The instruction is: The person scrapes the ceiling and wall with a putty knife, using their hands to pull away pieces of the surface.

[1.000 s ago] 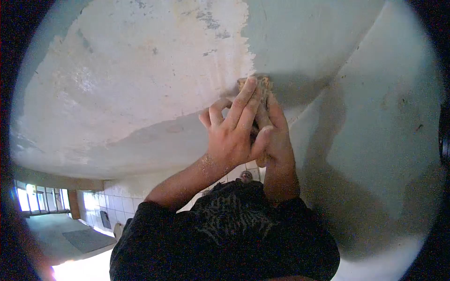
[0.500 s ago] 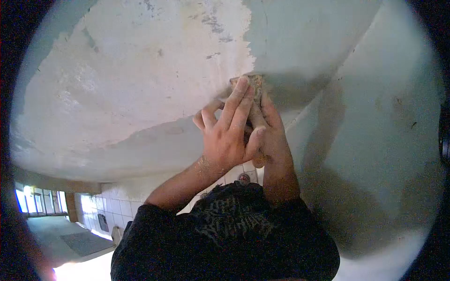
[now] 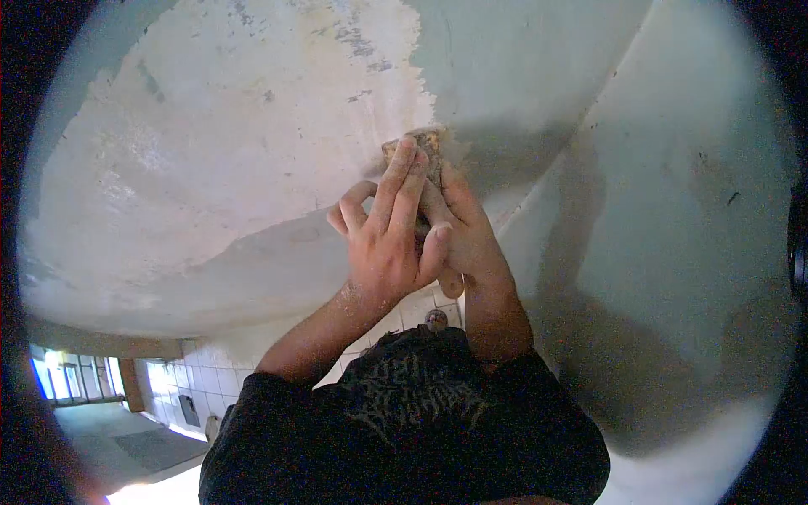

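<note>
Gripping the dusty, flat-bladed scraper with a wooden handle (image 3: 433,148) in the closed right hand (image 3: 478,234), right up at the mottled white-and-green wall (image 3: 252,126), and backing the blade with the open left hand (image 3: 383,257), two fingers straight, apparently for steadier, more even pressure near the ragged paint edge (image 3: 433,105); hard to make out exact blade contact.

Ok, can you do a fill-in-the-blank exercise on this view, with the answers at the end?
The hand gripping the tool by its handle is the ____ one. Two outstretched ____ of the left hand rest on the tool's head. The shirt is ____, with a faint print.
Missing words: right; fingers; black.
</note>
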`<state>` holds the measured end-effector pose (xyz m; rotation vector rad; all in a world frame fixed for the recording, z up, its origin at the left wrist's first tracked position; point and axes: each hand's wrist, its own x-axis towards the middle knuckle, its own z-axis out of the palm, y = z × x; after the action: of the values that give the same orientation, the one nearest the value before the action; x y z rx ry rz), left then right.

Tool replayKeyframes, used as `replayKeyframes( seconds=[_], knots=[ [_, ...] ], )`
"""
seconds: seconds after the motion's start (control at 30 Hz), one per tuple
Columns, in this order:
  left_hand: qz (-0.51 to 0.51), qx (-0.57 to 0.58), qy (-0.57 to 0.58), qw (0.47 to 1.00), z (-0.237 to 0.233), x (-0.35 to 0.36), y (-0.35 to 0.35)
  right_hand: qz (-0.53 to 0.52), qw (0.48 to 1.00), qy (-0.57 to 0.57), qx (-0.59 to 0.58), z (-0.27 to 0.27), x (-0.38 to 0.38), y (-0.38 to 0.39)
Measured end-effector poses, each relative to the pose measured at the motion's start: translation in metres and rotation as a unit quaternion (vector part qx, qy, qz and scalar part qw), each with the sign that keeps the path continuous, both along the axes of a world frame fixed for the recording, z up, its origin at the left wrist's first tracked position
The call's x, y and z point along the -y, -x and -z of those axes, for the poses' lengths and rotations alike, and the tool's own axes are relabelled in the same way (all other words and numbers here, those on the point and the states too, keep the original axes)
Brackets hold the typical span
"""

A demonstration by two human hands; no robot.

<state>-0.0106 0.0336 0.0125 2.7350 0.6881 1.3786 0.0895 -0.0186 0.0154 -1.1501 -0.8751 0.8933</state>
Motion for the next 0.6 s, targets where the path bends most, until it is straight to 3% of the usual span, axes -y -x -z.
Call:
replayKeyframes(
  seconds=[0.07, 0.2, 0.27, 0.37, 0.6],
  knots=[
    [-0.001, -0.002, -0.012, 1.000, -0.002, -0.004, 0.000, -0.028, 0.994, -0.105, 0.013, 0.000, -0.005, 0.000],
    [0.005, 0.003, -0.015, 1.000, -0.003, -0.003, 0.000, -0.021, 0.997, -0.062, 0.041, 0.006, -0.004, -0.003],
    [0.003, -0.008, -0.019, 1.000, -0.002, -0.001, -0.004, 0.049, 0.995, -0.074, -0.048, 0.017, 0.001, -0.002],
    [-0.007, -0.055, -0.034, 0.998, 0.005, 0.004, -0.010, 0.035, 0.992, -0.070, -0.099, 0.015, 0.006, -0.003],
    [0.010, -0.031, -0.030, 0.999, 0.004, -0.001, -0.014, 0.012, 0.991, -0.070, -0.111, 0.009, 0.005, -0.007]
  ],
)
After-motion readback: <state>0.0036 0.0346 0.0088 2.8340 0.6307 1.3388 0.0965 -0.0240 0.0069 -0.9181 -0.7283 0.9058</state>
